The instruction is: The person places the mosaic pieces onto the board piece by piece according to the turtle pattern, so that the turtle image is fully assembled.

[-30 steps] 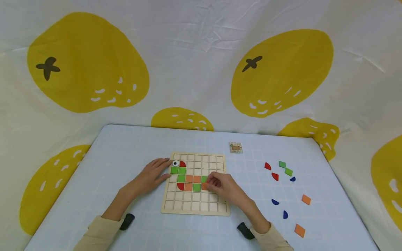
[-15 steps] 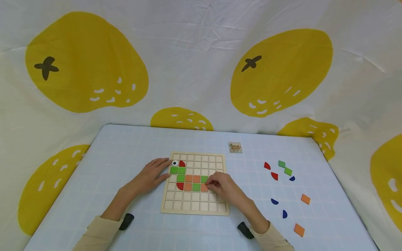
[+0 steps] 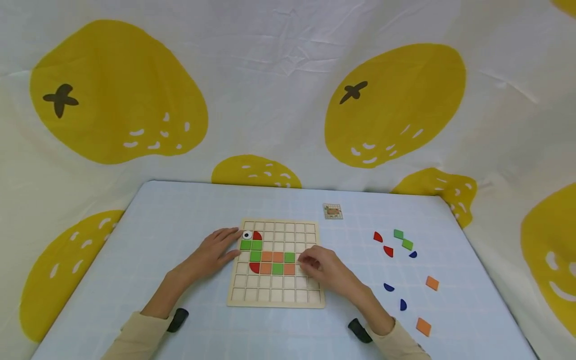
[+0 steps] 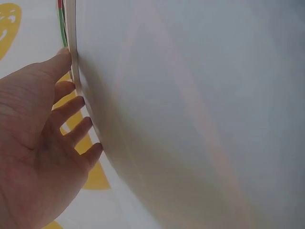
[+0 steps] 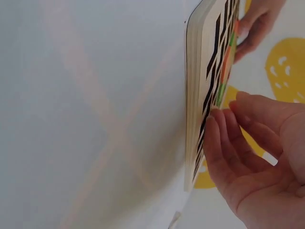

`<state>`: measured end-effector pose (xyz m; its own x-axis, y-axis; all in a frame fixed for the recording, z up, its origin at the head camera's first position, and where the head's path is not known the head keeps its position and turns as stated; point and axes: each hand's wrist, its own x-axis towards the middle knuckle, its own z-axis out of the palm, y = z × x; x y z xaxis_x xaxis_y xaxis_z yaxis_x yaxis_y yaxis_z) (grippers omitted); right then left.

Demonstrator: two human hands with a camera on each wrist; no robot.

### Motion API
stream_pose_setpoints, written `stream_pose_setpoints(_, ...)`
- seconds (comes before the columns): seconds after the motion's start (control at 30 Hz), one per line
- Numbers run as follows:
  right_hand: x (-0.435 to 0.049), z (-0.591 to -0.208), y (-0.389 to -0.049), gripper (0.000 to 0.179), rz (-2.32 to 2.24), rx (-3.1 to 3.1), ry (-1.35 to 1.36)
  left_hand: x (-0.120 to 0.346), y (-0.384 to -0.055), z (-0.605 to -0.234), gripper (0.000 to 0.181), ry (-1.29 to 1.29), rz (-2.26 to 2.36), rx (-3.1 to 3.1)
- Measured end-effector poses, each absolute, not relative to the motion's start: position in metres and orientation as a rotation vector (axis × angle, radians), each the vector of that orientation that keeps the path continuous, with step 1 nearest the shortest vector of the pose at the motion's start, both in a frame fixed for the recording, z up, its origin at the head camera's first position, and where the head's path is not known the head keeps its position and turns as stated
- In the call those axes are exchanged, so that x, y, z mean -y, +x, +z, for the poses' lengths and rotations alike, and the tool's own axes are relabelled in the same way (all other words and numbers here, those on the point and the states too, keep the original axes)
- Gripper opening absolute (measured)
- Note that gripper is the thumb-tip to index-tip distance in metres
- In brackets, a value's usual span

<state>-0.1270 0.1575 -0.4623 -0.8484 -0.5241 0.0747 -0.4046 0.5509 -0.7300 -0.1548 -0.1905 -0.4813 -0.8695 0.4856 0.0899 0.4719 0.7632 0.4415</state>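
Observation:
A wooden grid board (image 3: 276, 304) lies flat mid-table, bearing a figure of green, orange and red tiles with a round eye piece (image 3: 247, 235) at its upper left. Fingers extended, my left hand (image 3: 208, 256) touches the board's left edge; the left wrist view shows the fingertips along that side. My right hand (image 3: 332, 271) is over the board's right part, just right of an orange tile (image 3: 289, 269) and a green tile (image 3: 289, 257). In the right wrist view its bent fingers are near the board's surface, thumb apart from the front fingertips, and no tile shows between them.
Loose pieces lie to the right: red quarter-rounds (image 3: 377, 237), green squares (image 3: 398, 233), blue half-rounds (image 3: 389, 287) and orange squares (image 3: 432, 283). A small patterned card (image 3: 333, 211) lies behind the board. A fruit-print cloth (image 3: 270, 100) hangs behind the table.
My right fingers have let go of the orange tile, which now lies flat in its cell, and moved slightly right of it. The left hand stays at the board's edge; the head view shifts slightly.

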Motion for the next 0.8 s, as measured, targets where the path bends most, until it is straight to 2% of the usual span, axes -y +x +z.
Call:
stream_pose_setpoints(0.4,-0.194,-0.457,-0.124,0.017,-1.128,-2.767,-0.661,0.193,-0.156,-0.487,0.057,0.788,0.711,-2.937)
stream_pose_setpoints(0.8,-0.246,-0.455,-0.115,0.021,-1.055,-2.904,-0.391,0.191,-0.156,-0.485,0.058,0.795,0.714,-2.937)
